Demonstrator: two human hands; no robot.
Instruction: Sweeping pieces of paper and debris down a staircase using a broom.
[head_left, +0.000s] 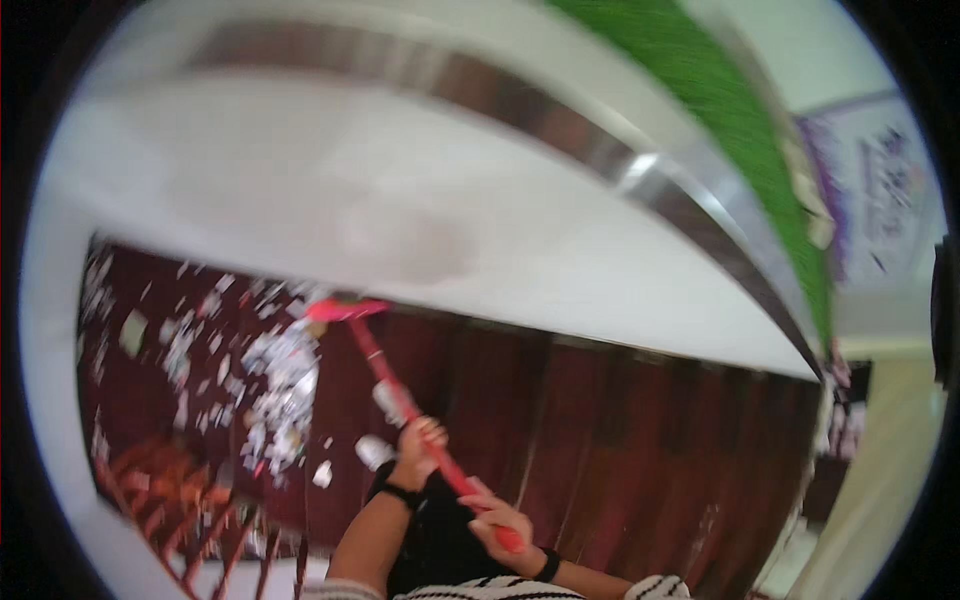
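Observation:
Both my hands grip the red handle of a broom (380, 366). My left hand (421, 444) is closed around the middle of the handle. Near its top end, my right hand (502, 521) holds it. The pink-red broom head (349, 309) touches down by the base of the white wall, at the edge of a spread of paper scraps and litter (281, 382). Motion blur hides the bristles' detail.
Dark red wooden floorboards (600, 435) run to the right. A white wall (375, 187) lies ahead. Reddish wooden railing bars (217, 536) stand at lower left, and a pale cream curtain or column (870, 465) at far right. Bright green matting (697, 97) shows above.

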